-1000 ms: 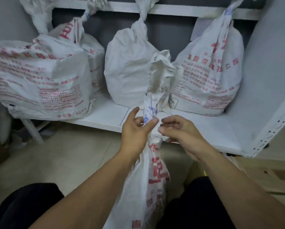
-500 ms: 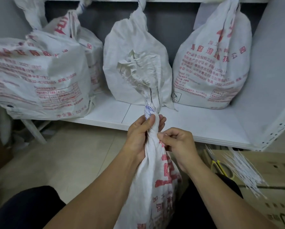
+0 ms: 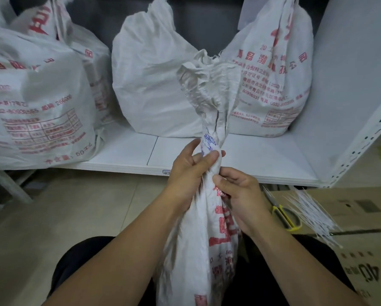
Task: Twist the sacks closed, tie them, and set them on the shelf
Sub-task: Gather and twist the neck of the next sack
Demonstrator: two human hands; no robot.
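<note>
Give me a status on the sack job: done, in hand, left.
Done: at least four sacks stand on the shelf; their tops are out of frame, so ties are unconfirmed. In hand: the left hand and right hand grip the twisted neck of the sack between the knees. Left: tie it, probably with a white tie from the cardboard box, then shelve it.

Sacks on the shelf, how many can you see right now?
4: front-left sack, one behind it, plain middle sack, right sack. A fifth is in the hands, off the shelf. Others may be hidden.
</note>
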